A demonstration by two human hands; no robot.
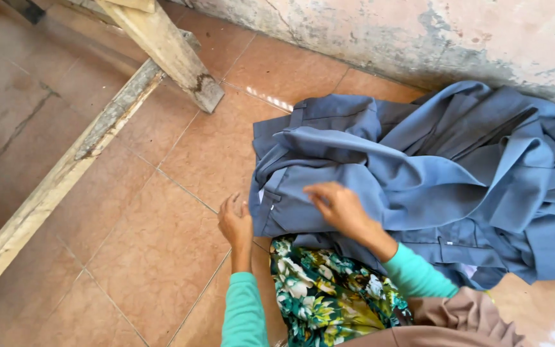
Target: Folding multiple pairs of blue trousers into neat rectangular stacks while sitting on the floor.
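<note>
Left hand (236,222) rests at the left edge of the grey-blue garment pile (431,173), fingers curled at the hem, touching the cloth; whether it actually pinches the fabric, cannot tell. Right hand (338,207) lies flat on top of the cloth, fingers spread and pointing left, pressing rather than gripping. The hands are apart, the folded left edge of the garment between them. Both arms wear teal sleeves (245,315). The pile sits on the tiled floor (130,257), bunched and creased, running from the middle of the floor to the right and up against the stained wall (380,32) at the far edge. A waistband or seam shows along the pile's top left corner. A floral green, white and yellow fabric (322,295) lies just under the near edge of the pile, between the two arms, and a tan cloth (457,321) is beside it on the right. Weathered wooden beams (65,173) cross the floor's left side, one slanting piece (168,51) near the far left corner, well apart from the hands
</note>
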